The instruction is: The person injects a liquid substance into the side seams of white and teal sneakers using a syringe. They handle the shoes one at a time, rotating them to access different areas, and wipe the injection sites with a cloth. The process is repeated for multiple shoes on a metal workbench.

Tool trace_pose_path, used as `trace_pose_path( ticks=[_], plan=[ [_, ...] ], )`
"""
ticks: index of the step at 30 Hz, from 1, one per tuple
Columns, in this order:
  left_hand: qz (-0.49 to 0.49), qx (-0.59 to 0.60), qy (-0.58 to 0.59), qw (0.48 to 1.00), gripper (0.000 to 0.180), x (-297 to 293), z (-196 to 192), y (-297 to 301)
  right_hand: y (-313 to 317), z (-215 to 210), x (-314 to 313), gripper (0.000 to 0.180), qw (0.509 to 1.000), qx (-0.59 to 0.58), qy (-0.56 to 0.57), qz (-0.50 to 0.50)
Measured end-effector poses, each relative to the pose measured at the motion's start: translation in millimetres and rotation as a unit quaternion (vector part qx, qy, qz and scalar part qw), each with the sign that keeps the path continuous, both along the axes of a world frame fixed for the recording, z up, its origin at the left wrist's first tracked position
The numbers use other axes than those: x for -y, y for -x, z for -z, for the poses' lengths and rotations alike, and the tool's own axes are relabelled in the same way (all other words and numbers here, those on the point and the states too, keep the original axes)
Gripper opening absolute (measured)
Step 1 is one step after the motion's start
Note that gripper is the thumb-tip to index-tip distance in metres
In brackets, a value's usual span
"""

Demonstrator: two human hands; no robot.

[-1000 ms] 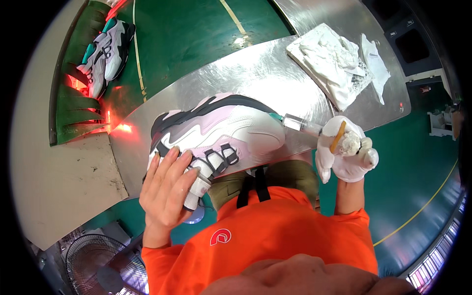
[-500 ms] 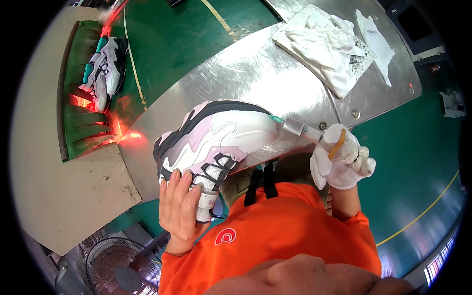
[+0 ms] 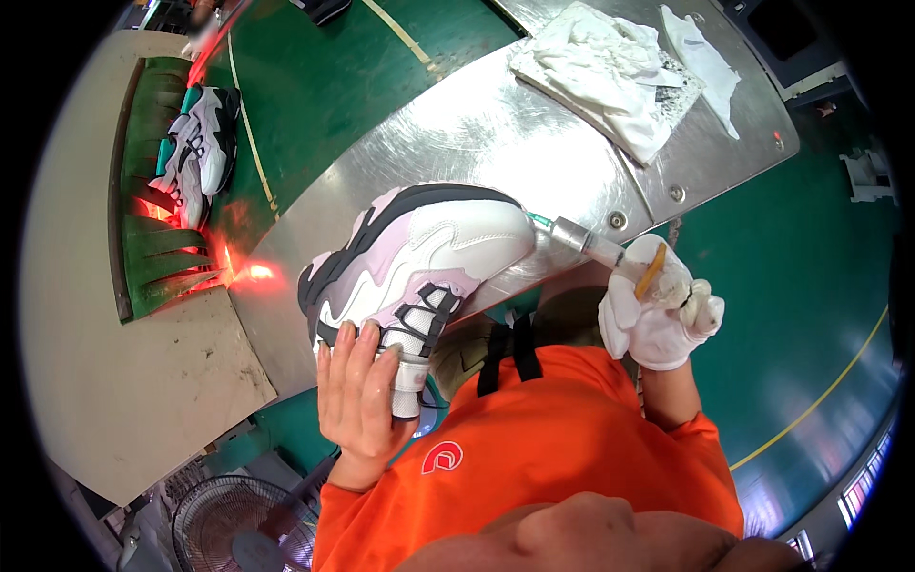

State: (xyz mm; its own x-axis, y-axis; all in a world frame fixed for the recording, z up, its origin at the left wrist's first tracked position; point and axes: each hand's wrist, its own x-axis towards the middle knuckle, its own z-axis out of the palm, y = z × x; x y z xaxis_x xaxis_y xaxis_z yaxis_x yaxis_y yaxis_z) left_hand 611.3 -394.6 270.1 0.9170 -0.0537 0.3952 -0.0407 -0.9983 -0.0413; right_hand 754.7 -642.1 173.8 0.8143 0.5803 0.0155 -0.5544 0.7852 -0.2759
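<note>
Left hand point(image 3: 360, 391) flat, open on sneaker point(image 3: 419, 253) near end; gloved right hand point(image 3: 660, 315) gripping tool point(image 3: 596, 250), tip at far-right end.

The left hand point(image 3: 357, 396) covers part of the sneaker point(image 3: 415, 257)'s laced side at seven o'clock, and its sole faces away. The gloved right hand point(image 3: 662, 319) wraps the tool point(image 3: 591, 246)'s handle; its tip vanishes behind the sneaker's toe. The shoes point(image 3: 195, 153) at ten o'clock are too small for detail.
</note>
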Motion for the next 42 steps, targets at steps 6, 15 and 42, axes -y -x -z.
trace_pose_path(
  ticks=[6, 15, 42],
  plan=[
    [0.001, 0.006, -0.001, 1.000, 0.023, -2, 4, 3, 5, -9, 1, 0.086, 0.999, 0.002, 0.032, 0.008],
    [0.006, 0.026, -0.006, 1.000, 0.023, 0, 7, 1, 14, -16, 7, 0.087, 0.993, 0.018, 0.114, 0.026],
    [0.017, 0.019, -0.004, 1.000, 0.037, 0, 11, 3, -51, -39, -27, 0.059, 0.745, 0.274, 0.557, 0.244]
  ],
)
